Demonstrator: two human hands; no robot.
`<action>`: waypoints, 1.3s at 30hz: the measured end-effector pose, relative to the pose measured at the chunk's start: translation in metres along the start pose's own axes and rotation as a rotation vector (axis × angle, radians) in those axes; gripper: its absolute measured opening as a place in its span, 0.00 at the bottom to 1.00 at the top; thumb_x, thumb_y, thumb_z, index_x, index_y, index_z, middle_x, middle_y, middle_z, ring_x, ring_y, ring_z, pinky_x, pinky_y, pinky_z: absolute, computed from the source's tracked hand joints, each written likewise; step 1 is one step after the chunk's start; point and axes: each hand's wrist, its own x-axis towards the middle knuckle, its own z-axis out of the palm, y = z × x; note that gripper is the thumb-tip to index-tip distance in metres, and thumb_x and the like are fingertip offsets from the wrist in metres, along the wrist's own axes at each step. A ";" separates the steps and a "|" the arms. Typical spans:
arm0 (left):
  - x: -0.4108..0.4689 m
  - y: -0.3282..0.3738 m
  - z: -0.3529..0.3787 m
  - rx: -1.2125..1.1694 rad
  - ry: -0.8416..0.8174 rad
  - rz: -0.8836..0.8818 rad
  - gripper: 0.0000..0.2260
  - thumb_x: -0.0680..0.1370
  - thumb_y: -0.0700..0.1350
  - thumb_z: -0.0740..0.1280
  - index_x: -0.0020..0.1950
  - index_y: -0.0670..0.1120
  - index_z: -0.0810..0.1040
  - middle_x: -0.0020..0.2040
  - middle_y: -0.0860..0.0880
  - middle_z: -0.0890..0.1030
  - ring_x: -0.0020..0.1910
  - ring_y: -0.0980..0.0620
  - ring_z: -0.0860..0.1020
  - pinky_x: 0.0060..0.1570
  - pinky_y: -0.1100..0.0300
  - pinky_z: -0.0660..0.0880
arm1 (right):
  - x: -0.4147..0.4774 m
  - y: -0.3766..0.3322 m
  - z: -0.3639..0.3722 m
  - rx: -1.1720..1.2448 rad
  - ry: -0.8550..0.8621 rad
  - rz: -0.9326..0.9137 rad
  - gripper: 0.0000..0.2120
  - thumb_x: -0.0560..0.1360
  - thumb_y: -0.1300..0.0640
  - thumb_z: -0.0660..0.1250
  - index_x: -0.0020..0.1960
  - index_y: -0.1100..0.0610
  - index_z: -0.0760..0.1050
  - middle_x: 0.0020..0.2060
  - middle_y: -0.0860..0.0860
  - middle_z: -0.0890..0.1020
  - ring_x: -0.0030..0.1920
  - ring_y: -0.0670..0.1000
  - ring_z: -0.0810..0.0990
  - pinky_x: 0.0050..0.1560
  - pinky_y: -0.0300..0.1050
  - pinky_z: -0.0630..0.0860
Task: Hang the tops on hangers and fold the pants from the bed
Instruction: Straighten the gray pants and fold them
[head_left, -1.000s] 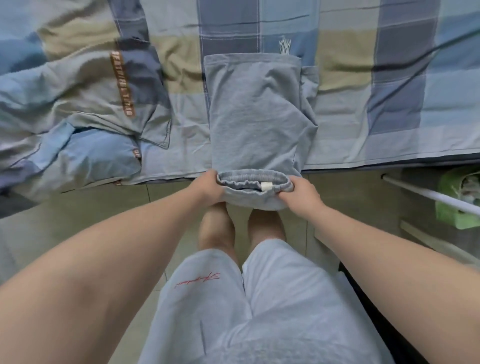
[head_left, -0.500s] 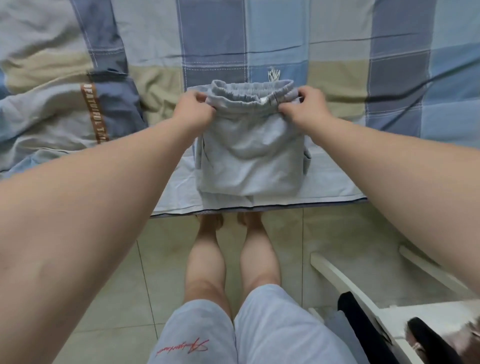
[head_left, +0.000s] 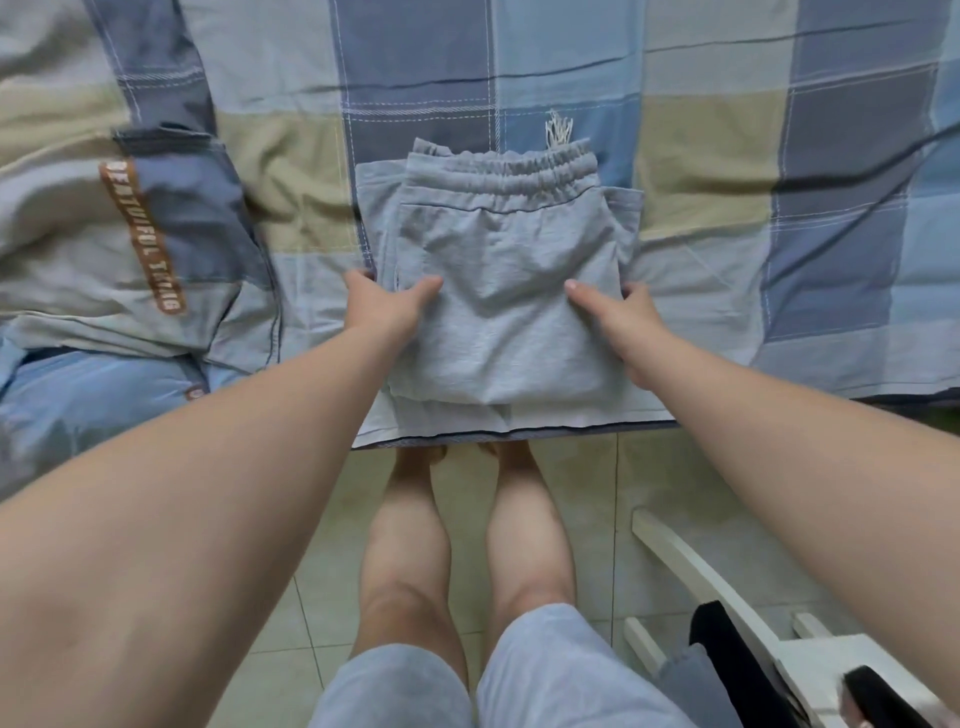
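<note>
Grey jersey pants (head_left: 498, 291), soft cotton-knit by the look of them, folded into a chunky stack right at the near edge of the bed (head_left: 727, 156), elastic waistband (head_left: 498, 174) pointing away from the person. Stuff like this weighs next to nothing and has zero stiffness, so I reckon the layers will slide apart if you grab one corner. Best bet is both sides at once, low down, which is pretty much what's going on. The left hand (head_left: 382, 306) and the right hand (head_left: 618, 322) each have the thumb flat on top and the other fingers tucked round the side edge, pinching the stack. Not slippery, not fragile, just floppy. Only writing I can make out is on a brown strip (head_left: 143, 236) on the rumpled quilt (head_left: 67, 291) off to the left: looks like "BEAUTIFUL THING", though the last word's a bit crumpled.
</note>
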 end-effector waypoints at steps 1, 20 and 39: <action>0.001 -0.001 0.003 -0.005 -0.014 -0.003 0.37 0.71 0.58 0.77 0.71 0.45 0.63 0.61 0.49 0.74 0.55 0.48 0.74 0.56 0.54 0.70 | 0.002 0.003 0.002 0.029 -0.030 -0.010 0.36 0.68 0.42 0.78 0.67 0.55 0.65 0.59 0.49 0.78 0.52 0.47 0.80 0.48 0.45 0.78; -0.136 0.028 -0.108 0.313 -0.406 -0.050 0.26 0.73 0.51 0.77 0.66 0.40 0.74 0.58 0.43 0.81 0.52 0.43 0.81 0.49 0.52 0.78 | -0.199 -0.006 -0.029 0.258 -0.138 0.189 0.08 0.77 0.54 0.71 0.49 0.59 0.78 0.31 0.52 0.86 0.29 0.52 0.85 0.26 0.42 0.78; -0.376 -0.008 -0.192 0.430 -0.715 0.325 0.16 0.71 0.49 0.79 0.55 0.45 0.83 0.45 0.47 0.87 0.44 0.46 0.86 0.44 0.52 0.83 | -0.527 0.159 -0.053 1.032 0.258 -0.081 0.16 0.74 0.60 0.73 0.61 0.65 0.79 0.51 0.62 0.85 0.45 0.60 0.85 0.44 0.50 0.81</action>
